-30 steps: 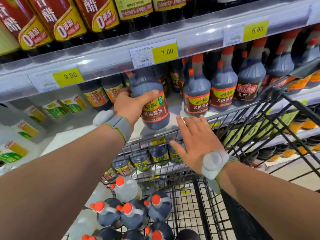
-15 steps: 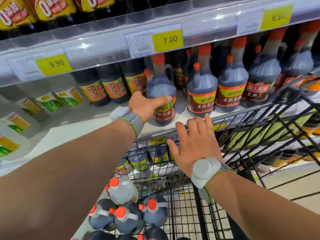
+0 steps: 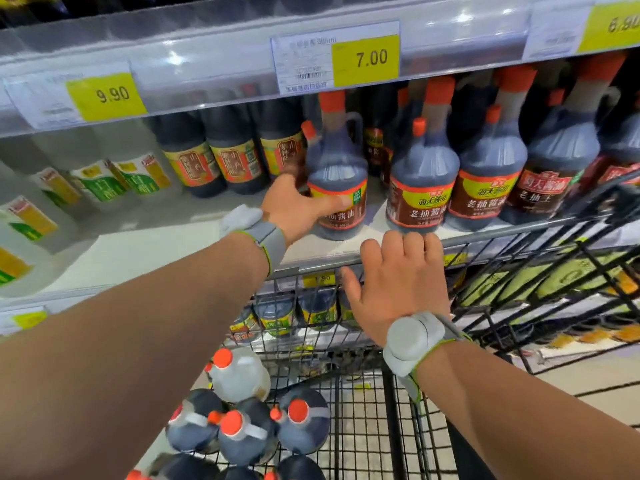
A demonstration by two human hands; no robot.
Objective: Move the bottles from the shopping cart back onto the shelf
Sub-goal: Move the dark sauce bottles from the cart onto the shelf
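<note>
The left hand (image 3: 294, 206) grips the dark bottle (image 3: 337, 161) at its label to seat it upright on the shelf (image 3: 156, 244) beside the matching row (image 3: 422, 192), while the right hand (image 3: 398, 285), open-fingered and empty, rests on the cart rim (image 3: 512, 231) just below the shelf, probably steadying it.

Dark plastic soy-sauce jug (image 3: 337, 164): orange cap, yellow-and-red label. Shelf-edge price tags (image 3: 365, 60): yellow, black numerals. Wire shopping cart (image 3: 387, 410): black grid mesh. Wrist bands (image 3: 412, 341): grey, green edging.
</note>
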